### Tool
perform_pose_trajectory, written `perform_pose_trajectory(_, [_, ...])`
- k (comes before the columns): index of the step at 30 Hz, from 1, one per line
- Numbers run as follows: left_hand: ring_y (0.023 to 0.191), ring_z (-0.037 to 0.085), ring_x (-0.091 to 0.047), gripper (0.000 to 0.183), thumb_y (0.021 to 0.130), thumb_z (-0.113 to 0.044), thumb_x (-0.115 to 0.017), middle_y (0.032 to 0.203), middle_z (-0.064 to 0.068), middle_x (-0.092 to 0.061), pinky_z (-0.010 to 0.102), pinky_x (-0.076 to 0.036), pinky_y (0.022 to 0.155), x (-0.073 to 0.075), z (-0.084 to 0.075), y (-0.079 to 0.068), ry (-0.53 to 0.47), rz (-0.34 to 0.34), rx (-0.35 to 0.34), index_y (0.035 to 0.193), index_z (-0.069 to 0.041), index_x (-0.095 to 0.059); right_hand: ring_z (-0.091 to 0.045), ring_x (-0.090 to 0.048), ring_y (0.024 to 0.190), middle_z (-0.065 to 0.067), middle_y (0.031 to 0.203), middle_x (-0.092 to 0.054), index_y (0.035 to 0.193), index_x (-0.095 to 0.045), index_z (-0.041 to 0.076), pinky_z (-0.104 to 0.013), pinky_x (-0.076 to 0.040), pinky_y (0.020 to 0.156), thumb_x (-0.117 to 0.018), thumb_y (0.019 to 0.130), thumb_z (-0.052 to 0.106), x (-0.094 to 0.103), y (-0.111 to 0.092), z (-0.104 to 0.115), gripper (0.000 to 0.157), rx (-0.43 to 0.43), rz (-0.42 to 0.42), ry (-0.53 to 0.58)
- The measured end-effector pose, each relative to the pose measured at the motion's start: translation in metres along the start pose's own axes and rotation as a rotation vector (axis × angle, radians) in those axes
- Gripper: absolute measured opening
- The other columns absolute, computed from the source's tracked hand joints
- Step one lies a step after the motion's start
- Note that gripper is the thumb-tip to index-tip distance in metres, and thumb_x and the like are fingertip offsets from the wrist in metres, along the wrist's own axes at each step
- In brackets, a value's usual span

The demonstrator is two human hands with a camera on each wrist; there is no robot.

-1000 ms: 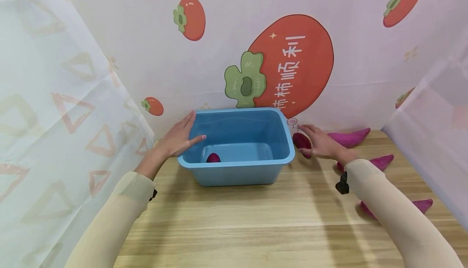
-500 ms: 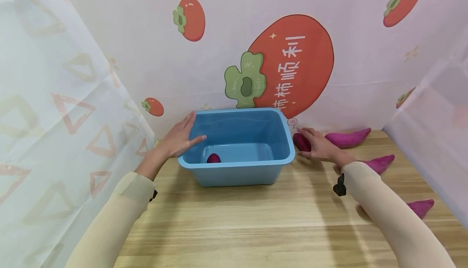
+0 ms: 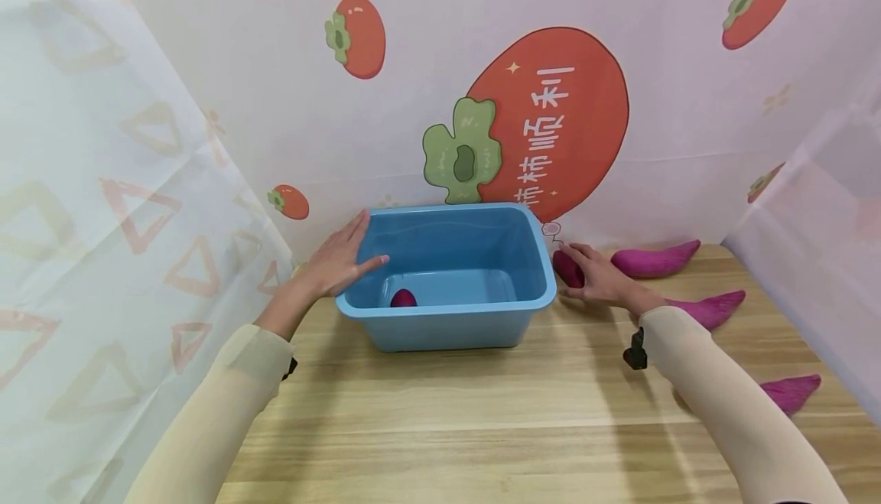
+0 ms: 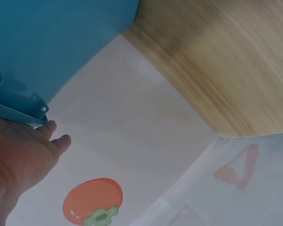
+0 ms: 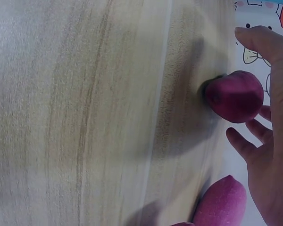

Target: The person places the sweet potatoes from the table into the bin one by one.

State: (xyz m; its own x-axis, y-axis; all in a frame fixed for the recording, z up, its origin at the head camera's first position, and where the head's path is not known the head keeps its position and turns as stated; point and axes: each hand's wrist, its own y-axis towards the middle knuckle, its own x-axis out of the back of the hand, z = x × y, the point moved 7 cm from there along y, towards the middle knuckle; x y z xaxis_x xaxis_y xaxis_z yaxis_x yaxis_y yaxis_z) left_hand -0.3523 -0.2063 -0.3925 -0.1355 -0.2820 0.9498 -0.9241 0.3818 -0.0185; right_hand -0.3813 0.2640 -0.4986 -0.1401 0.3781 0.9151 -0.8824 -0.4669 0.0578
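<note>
My left hand (image 3: 337, 263) rests on the left rim of a blue plastic tub (image 3: 440, 330), fingers straight along the rim and thumb spread over the inside. In the left wrist view, fingertips (image 4: 61, 141) poke out beside the tub's edge (image 4: 19, 113). A dark red, rounded fruit-like piece (image 3: 403, 298) lies inside the tub. Just right of the tub, my right hand (image 3: 601, 278) is spread around another dark red, rounded piece (image 3: 567, 268). In the right wrist view, the thumb (image 5: 254, 37) stands apart from this piece (image 5: 236, 96), with the other fingers (image 5: 240, 141) on its far side.
Long purple sweet potatoes lie on the wooden table (image 3: 440, 427) at the right: one at the back (image 3: 654, 261), one in the middle (image 3: 712, 310), one nearer (image 3: 791, 394), partly behind the right sleeve. A cloth wall (image 3: 227, 68) with printed persimmons rises behind the tub.
My right hand has come slightly down and inward over the dark red piece beside the tub, its forearm shifting a little left. The left hand and tub stay where they were.
</note>
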Motion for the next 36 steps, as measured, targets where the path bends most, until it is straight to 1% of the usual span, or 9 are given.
perform_pose_trajectory(5, [0.164, 0.041, -0.005, 0.101, 0.104, -0.062, -0.047, 0.179, 0.015, 0.002, 0.064, -0.013, 0.129, -0.001, 0.001, 0.001, 0.004, -0.002, 0.000, 0.169, -0.005, 0.004, -0.053, -0.050, 0.130, -0.034, 0.158, -0.035, 0.161, -0.034, -0.003, -0.070, -0.051, 0.103, -0.085, 0.086, 0.034, -0.003, 0.001, 0.000, 0.099, 0.010, -0.007, 0.014])
perform_pose_trajectory(11, [0.164, 0.040, -0.005, 0.101, 0.104, -0.062, -0.047, 0.179, 0.014, 0.001, 0.063, -0.013, 0.129, -0.001, 0.001, 0.001, 0.002, -0.008, -0.003, 0.169, -0.005, 0.004, -0.053, -0.049, 0.132, -0.032, 0.161, -0.031, 0.163, -0.032, 0.001, -0.070, -0.050, 0.104, -0.085, 0.086, 0.030, -0.008, 0.001, -0.004, 0.098, -0.021, 0.007, 0.024])
perform_pose_trajectory(18, [0.164, 0.040, -0.005, 0.101, 0.104, -0.062, -0.047, 0.179, 0.015, 0.002, 0.064, -0.012, 0.129, -0.001, 0.001, 0.001, 0.002, -0.006, -0.002, 0.169, -0.005, 0.004, -0.054, -0.048, 0.134, -0.033, 0.161, -0.032, 0.163, -0.031, -0.001, -0.071, -0.049, 0.105, -0.085, 0.087, 0.029, -0.014, 0.002, -0.006, 0.098, -0.033, 0.005, 0.019])
perform_pose_trajectory(28, [0.164, 0.040, -0.005, 0.100, 0.104, -0.061, -0.048, 0.179, 0.015, 0.001, 0.064, -0.014, 0.129, 0.000, 0.000, 0.001, -0.005, -0.014, -0.007, 0.169, -0.004, 0.002, -0.057, -0.048, 0.134, -0.035, 0.160, -0.031, 0.164, -0.028, -0.001, -0.071, -0.048, 0.106, -0.085, 0.089, 0.030, -0.014, -0.001, -0.008, 0.100, -0.089, 0.016, 0.029])
perform_pose_trajectory(36, [0.164, 0.040, -0.006, 0.101, 0.104, -0.062, -0.048, 0.179, 0.014, 0.001, 0.064, -0.015, 0.129, -0.001, 0.001, 0.001, -0.008, -0.014, -0.006, 0.169, -0.004, 0.001, -0.056, -0.050, 0.132, -0.035, 0.159, -0.032, 0.165, -0.027, -0.001, -0.069, -0.049, 0.106, -0.085, 0.090, 0.030, -0.018, 0.001, -0.009, 0.100, -0.082, -0.004, 0.025])
